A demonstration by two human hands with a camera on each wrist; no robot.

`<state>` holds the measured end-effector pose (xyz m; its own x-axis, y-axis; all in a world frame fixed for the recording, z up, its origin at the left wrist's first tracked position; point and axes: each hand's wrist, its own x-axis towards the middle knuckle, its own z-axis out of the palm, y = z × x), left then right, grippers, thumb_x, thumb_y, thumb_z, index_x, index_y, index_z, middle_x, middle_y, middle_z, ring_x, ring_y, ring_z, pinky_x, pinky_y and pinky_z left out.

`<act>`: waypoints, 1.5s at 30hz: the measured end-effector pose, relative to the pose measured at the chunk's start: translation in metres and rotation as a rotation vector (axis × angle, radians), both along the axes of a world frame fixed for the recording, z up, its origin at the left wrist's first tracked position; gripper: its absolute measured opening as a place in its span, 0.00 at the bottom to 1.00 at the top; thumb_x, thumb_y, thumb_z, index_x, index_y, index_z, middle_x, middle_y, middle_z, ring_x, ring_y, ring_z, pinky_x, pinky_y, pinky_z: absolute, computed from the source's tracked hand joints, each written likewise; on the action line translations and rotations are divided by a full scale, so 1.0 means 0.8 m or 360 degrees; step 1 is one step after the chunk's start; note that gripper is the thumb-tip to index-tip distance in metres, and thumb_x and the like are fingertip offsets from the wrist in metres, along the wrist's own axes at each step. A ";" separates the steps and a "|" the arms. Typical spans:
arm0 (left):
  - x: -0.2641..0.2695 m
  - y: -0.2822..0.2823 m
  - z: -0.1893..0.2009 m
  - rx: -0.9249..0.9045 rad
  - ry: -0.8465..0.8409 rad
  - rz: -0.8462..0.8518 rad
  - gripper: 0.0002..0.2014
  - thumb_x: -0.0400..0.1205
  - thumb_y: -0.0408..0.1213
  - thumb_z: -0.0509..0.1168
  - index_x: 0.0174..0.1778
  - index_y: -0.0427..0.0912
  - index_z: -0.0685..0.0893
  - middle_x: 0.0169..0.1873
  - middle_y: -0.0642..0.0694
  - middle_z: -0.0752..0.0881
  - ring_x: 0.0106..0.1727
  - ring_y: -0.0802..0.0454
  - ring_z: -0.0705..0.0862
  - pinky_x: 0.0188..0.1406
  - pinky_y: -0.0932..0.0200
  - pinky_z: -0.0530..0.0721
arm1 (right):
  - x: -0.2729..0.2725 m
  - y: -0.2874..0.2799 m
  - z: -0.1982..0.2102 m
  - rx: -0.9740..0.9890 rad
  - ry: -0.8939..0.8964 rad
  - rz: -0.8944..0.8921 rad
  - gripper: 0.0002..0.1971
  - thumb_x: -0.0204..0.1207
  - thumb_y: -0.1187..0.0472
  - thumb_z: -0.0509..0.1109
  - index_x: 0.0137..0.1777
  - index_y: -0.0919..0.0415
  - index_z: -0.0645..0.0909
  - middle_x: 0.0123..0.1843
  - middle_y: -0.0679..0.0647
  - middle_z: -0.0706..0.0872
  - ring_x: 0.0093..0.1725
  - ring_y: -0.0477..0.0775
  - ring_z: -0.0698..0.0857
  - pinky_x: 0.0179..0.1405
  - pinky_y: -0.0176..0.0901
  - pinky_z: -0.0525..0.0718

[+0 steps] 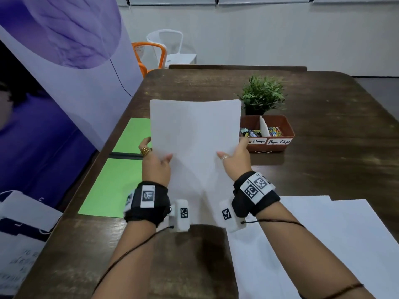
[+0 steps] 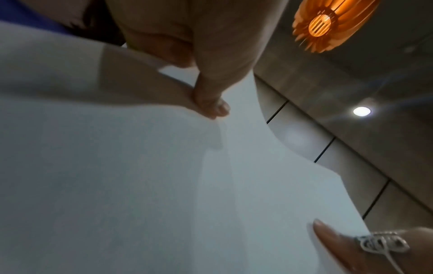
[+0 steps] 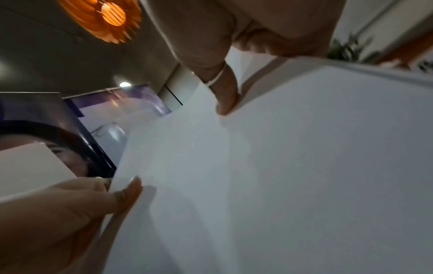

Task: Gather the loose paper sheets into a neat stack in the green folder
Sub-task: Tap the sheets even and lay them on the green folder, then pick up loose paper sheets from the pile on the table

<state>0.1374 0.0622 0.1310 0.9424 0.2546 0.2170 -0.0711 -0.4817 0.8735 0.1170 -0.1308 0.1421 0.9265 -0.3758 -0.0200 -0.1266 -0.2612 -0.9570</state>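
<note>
Both hands hold a bundle of white paper sheets (image 1: 194,134) upright above the brown table (image 1: 323,117). My left hand (image 1: 154,160) grips its left edge, thumb on the near face. My right hand (image 1: 234,158) grips the right edge the same way. The open green folder (image 1: 112,186) lies flat to the left of the hands, a dark spine across its middle. More loose white sheets (image 1: 313,244) lie on the table at the near right. The left wrist view shows my left thumb pinching the sheets (image 2: 164,185). The right wrist view shows my right thumb on the sheets (image 3: 281,176).
A brown tray (image 1: 278,145) labelled for paper clamps and paper clips stands behind the right hand. A small potted plant (image 1: 262,93) stands beyond it. A purple banner (image 1: 54,93) runs along the table's left side. Orange and white chairs (image 1: 164,48) stand at the far end.
</note>
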 end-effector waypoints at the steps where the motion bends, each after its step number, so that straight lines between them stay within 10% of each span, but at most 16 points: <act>1: 0.002 0.007 -0.003 0.0010 0.0121 -0.0016 0.29 0.77 0.19 0.65 0.71 0.30 0.61 0.54 0.32 0.84 0.56 0.46 0.83 0.51 0.70 0.72 | 0.002 0.003 -0.008 -0.0024 0.0130 0.0033 0.26 0.74 0.70 0.71 0.67 0.66 0.61 0.56 0.54 0.77 0.52 0.49 0.82 0.51 0.31 0.75; 10: -0.007 0.071 -0.115 0.0532 0.1065 0.0005 0.19 0.81 0.31 0.66 0.64 0.26 0.73 0.60 0.26 0.81 0.63 0.32 0.79 0.62 0.46 0.76 | -0.021 0.084 -0.134 -0.0234 0.0929 0.0279 0.28 0.79 0.69 0.61 0.76 0.71 0.55 0.73 0.65 0.72 0.71 0.62 0.75 0.66 0.46 0.72; 17: 0.007 0.096 -0.146 0.0809 0.1181 -0.0041 0.23 0.79 0.34 0.68 0.67 0.26 0.72 0.65 0.29 0.77 0.67 0.34 0.76 0.67 0.47 0.74 | -0.010 0.102 -0.167 -0.0475 0.1020 0.0392 0.19 0.78 0.67 0.62 0.68 0.70 0.67 0.69 0.65 0.75 0.68 0.63 0.76 0.62 0.45 0.75; 23: -0.003 0.078 -0.138 0.1131 0.0994 -0.0088 0.44 0.75 0.46 0.71 0.81 0.50 0.50 0.79 0.37 0.54 0.77 0.37 0.57 0.69 0.38 0.69 | -0.027 0.038 -0.164 -0.0699 0.0733 0.0298 0.23 0.79 0.56 0.65 0.73 0.60 0.70 0.74 0.64 0.67 0.72 0.62 0.70 0.70 0.47 0.70; 30: -0.079 -0.067 -0.138 0.1102 0.0637 -0.0937 0.47 0.72 0.60 0.69 0.82 0.49 0.53 0.81 0.39 0.51 0.82 0.42 0.49 0.80 0.48 0.55 | -0.127 -0.150 -0.174 -0.0897 0.0771 -0.0052 0.19 0.78 0.63 0.57 0.65 0.65 0.81 0.67 0.70 0.76 0.67 0.66 0.76 0.67 0.43 0.69; 34: -0.145 -0.146 -0.157 0.1217 0.0987 -0.1339 0.52 0.69 0.67 0.66 0.82 0.51 0.47 0.82 0.41 0.43 0.83 0.42 0.44 0.80 0.42 0.54 | -0.215 -0.249 -0.183 -0.1122 0.1156 -0.0093 0.22 0.83 0.63 0.57 0.76 0.63 0.68 0.81 0.63 0.60 0.80 0.60 0.61 0.76 0.43 0.56; 39: -0.193 -0.199 -0.176 0.1069 0.1146 -0.0962 0.50 0.75 0.64 0.62 0.82 0.45 0.41 0.81 0.37 0.37 0.82 0.40 0.38 0.80 0.40 0.45 | -0.295 -0.295 -0.197 -0.1065 0.1701 -0.0297 0.45 0.74 0.27 0.50 0.83 0.48 0.37 0.84 0.56 0.35 0.82 0.68 0.38 0.81 0.62 0.46; 45: -0.211 -0.224 -0.175 0.1204 0.1168 -0.1005 0.52 0.71 0.69 0.63 0.81 0.56 0.38 0.80 0.33 0.36 0.81 0.33 0.36 0.78 0.36 0.46 | -0.298 -0.263 -0.201 -0.0970 0.1686 -0.0225 0.46 0.73 0.26 0.46 0.82 0.51 0.33 0.83 0.60 0.31 0.81 0.71 0.36 0.79 0.64 0.42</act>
